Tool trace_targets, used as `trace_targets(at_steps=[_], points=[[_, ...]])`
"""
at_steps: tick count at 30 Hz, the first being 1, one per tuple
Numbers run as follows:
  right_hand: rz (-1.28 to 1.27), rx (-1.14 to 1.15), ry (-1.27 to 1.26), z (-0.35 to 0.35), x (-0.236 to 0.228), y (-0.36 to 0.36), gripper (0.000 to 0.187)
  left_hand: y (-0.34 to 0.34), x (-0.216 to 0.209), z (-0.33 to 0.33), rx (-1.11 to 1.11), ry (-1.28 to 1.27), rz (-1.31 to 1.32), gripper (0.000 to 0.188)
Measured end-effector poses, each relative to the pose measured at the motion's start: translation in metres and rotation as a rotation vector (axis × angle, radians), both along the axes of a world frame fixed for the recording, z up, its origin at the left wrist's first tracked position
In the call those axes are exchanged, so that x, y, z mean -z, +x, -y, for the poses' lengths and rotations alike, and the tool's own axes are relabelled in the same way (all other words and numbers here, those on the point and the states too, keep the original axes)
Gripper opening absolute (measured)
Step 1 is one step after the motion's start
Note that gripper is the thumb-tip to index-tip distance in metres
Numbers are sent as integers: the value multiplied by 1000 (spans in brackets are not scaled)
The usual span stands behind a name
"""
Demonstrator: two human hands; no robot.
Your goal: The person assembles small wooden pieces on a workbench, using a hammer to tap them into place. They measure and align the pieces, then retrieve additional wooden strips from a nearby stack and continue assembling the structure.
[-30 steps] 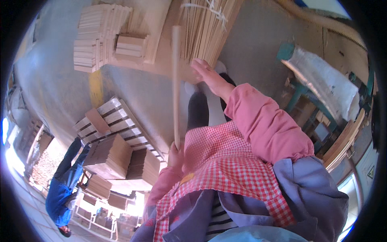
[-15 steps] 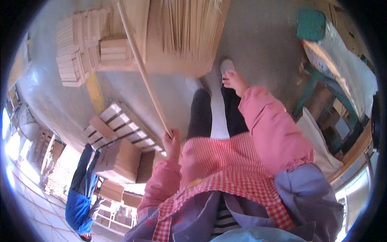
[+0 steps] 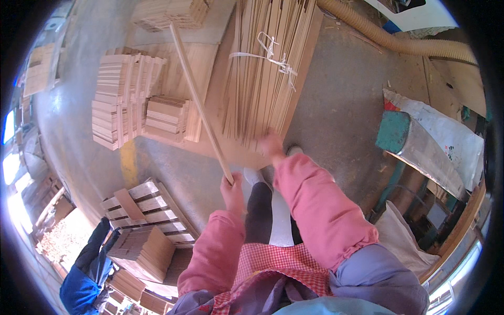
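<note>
Presently, my left hand (image 3: 232, 193) grips the near end of a long wooden strip (image 3: 199, 105) angled up over the floor; my right hand (image 3: 272, 146), blurred, fingers indistinct, touches the tied slat bundle (image 3: 265, 68).

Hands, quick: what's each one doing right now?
Left hand: closed on a long wooden strip.
Right hand: at the bundled strips; grip cannot be told.

Possibly a white sack (image 3: 407, 239) at right, otherwise none
</note>
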State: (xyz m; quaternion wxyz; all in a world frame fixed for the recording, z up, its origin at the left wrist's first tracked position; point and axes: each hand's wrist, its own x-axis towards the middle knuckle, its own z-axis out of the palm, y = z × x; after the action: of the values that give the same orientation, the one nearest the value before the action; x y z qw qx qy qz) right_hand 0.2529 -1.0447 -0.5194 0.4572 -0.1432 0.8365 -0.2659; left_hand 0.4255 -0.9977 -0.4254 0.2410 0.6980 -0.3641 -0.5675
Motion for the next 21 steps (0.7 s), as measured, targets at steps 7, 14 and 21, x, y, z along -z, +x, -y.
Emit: trace_targets(at_steps=[7,14,21], points=[[-282,-213,-119,34,-15,77,37,-5,3,31,-86,7,11,16],[-27,-38,-151,-42,62,23,24,-8,26,61,-22,-50,72,18],[-78,-81,23,-27,28,4,28,-19,52,72,-25,11,-110,13]])
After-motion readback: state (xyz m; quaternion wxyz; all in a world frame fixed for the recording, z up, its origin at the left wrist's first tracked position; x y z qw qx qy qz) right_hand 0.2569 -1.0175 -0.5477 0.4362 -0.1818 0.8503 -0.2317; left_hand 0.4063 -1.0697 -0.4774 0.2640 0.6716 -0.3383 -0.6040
